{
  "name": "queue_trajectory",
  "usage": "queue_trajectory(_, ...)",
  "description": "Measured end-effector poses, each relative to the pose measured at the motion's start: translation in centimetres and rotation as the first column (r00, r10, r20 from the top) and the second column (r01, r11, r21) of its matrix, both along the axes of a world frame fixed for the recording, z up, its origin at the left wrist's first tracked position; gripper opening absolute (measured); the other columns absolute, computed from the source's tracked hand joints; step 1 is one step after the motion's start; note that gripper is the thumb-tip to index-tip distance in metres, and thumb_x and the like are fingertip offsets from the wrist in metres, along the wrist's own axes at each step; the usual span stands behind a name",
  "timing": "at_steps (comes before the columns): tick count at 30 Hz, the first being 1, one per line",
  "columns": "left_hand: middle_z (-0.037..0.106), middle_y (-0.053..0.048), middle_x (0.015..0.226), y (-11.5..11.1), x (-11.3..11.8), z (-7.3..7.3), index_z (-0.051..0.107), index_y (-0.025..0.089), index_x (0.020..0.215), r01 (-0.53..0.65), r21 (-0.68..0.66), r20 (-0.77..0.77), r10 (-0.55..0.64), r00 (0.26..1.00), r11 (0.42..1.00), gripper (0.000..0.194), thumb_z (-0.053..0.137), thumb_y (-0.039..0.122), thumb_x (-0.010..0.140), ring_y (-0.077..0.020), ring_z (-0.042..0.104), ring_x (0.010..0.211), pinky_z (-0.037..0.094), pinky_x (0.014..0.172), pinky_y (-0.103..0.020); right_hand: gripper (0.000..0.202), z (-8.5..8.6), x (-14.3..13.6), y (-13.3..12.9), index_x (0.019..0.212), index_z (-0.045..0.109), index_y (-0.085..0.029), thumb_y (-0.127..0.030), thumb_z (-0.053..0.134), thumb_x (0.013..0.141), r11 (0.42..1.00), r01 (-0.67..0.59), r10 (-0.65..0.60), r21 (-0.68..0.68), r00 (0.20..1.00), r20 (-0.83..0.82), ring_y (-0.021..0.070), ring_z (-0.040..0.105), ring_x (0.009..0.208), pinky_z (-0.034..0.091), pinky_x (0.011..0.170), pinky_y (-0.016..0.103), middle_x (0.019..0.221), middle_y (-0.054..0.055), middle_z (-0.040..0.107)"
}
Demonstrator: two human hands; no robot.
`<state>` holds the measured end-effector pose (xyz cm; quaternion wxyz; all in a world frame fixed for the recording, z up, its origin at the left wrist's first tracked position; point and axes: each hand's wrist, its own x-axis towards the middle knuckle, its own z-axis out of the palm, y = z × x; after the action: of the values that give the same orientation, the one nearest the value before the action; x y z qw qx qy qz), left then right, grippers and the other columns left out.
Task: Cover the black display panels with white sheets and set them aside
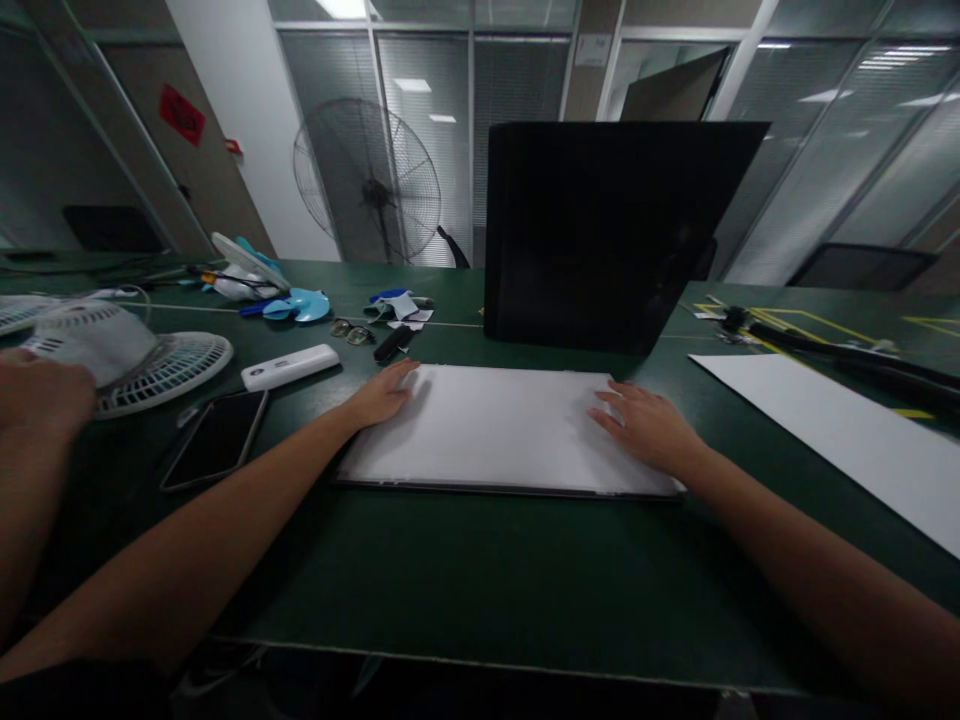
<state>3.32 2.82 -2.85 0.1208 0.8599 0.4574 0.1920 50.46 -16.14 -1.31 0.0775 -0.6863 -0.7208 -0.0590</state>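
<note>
A white rectangular panel (487,430) with a thin dark front edge lies flat on the green table, directly in front of me. My left hand (381,395) rests at its far left corner, fingers stretched out along the edge. On the right side, my right hand (641,422) lies on the panel with its fingers spread over the white surface. Both hands are open, with nothing grasped. Behind the panel stands a large black screen-like panel (600,235). A second white sheet (847,430) lies off to the right.
Another person's hand (45,395) is at the far left by white fan parts (172,370). Near my left forearm are a phone (217,435) and a white oblong device (291,367). Glasses (352,331) and blue fan blades (298,305) lie farther back. A black bar (825,345) is at right.
</note>
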Motion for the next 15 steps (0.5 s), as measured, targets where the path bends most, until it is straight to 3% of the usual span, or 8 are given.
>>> queue_trajectory(3, 0.050, -0.012, 0.167, -0.5, 0.3, 0.4, 0.050, 0.017, 0.159, 0.000, 0.067, -0.045, 0.003, 0.999, 0.998, 0.067, 0.053, 0.026, 0.093, -0.0299, 0.049, 0.153, 0.033, 0.132, -0.045, 0.066, -0.4, 3.4, 0.8, 0.145, 0.067, -0.017, -0.058, 0.032, 0.108, 0.999, 0.017, -0.018, -0.028, 0.999, -0.029, 0.0349, 0.058, 0.138, 0.044, 0.120, 0.054, 0.149, 0.017, 0.061)
queue_trajectory(6, 0.057, -0.011, 0.161, -1.2, 0.6, 0.9, 0.054, 0.018, 0.158, -0.022, 0.132, -0.095, 0.035, 0.995, 0.991, 0.061, 0.052, 0.033, 0.099, -0.0309, 0.057, 0.147, 0.040, 0.127, -0.045, 0.063, -0.5, 4.9, 1.2, 0.148, 0.066, -0.019, -0.056, 0.034, 0.107, 0.998, -0.020, 0.016, -0.055, 0.998, -0.066, 0.0305, 0.063, 0.132, 0.048, 0.117, 0.047, 0.148, 0.014, 0.063)
queue_trajectory(9, 0.065, -0.012, 0.153, -1.7, 0.8, 1.4, 0.059, 0.018, 0.154, -0.076, 0.165, -0.099, 0.093, 0.991, 0.983, 0.057, 0.050, 0.040, 0.102, -0.0322, 0.063, 0.139, 0.046, 0.122, -0.045, 0.065, -0.5, 4.7, 1.4, 0.148, 0.065, -0.018, -0.057, 0.035, 0.107, 0.997, -0.044, 0.039, -0.059, 0.996, -0.086, 0.0305, 0.061, 0.134, 0.046, 0.119, 0.046, 0.151, 0.014, 0.060)
queue_trajectory(15, 0.067, -0.011, 0.150, -1.1, 0.6, 1.1, 0.066, 0.018, 0.146, -0.102, 0.145, -0.062, 0.112, 0.992, 0.984, 0.053, 0.054, 0.040, 0.099, -0.0313, 0.065, 0.137, 0.046, 0.122, -0.043, 0.064, -0.5, 3.0, 1.1, 0.142, 0.071, -0.019, -0.059, 0.037, 0.105, 0.999, -0.003, -0.001, -0.054, 0.996, -0.085, 0.0336, 0.067, 0.123, 0.052, 0.110, 0.051, 0.141, 0.015, 0.068)
